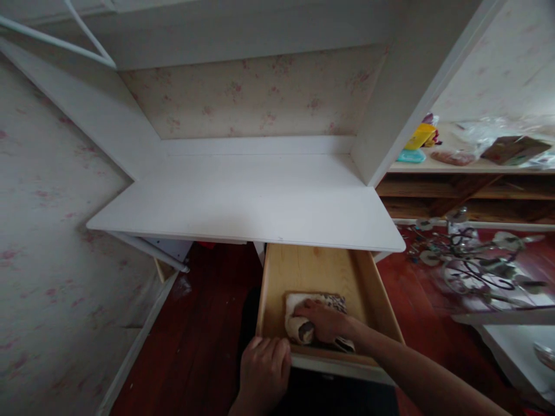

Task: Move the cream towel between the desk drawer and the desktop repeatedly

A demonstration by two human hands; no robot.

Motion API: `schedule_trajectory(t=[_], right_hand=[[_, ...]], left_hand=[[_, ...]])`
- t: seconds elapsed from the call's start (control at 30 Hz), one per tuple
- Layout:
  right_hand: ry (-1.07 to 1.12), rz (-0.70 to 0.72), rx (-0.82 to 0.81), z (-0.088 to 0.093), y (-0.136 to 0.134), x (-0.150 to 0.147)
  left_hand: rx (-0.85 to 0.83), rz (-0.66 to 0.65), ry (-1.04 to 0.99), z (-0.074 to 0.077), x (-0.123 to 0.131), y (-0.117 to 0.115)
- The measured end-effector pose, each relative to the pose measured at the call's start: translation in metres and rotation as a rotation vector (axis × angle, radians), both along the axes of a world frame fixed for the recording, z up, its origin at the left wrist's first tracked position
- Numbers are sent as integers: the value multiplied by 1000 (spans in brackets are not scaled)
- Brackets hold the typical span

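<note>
A wooden drawer (pixel 312 263) is pulled out from under the white desk (pixel 260 199). My left hand (pixel 265 365) is closed over the drawer's front left corner, its fingers curled on the rim. Inside the drawer, towards the front, lies a bunched cloth (pixel 293 323), cream-coloured with a dark-patterned part. My right hand (pixel 323 319) reaches in from the right and grips the cloth from above, pressing it against the drawer bottom. The underside of the right hand's fingers is partly hidden in the folds.
White side panels rise from the desk, with flowered wallpaper behind. At right, a low shelf (pixel 437 188) bears a yellow packet (pixel 420 137) and plastic bags. A chandelier (pixel 472 263) with several curved arms is on the red floor (pixel 195 341) at right.
</note>
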State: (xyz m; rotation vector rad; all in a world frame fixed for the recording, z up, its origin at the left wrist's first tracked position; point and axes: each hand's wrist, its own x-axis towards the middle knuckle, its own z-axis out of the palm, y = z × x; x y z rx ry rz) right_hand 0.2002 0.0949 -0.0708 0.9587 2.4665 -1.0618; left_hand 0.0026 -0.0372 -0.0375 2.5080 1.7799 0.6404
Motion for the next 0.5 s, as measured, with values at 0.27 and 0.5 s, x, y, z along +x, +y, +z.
schedule_trajectory(t=[0.27, 0.5], right_hand=[[-111, 49, 117, 1, -5, -81], [-205, -212, 360, -3, 53, -77]], left_hand=[[63, 22, 16, -1, 1, -1], [77, 25, -49, 0, 3, 1]])
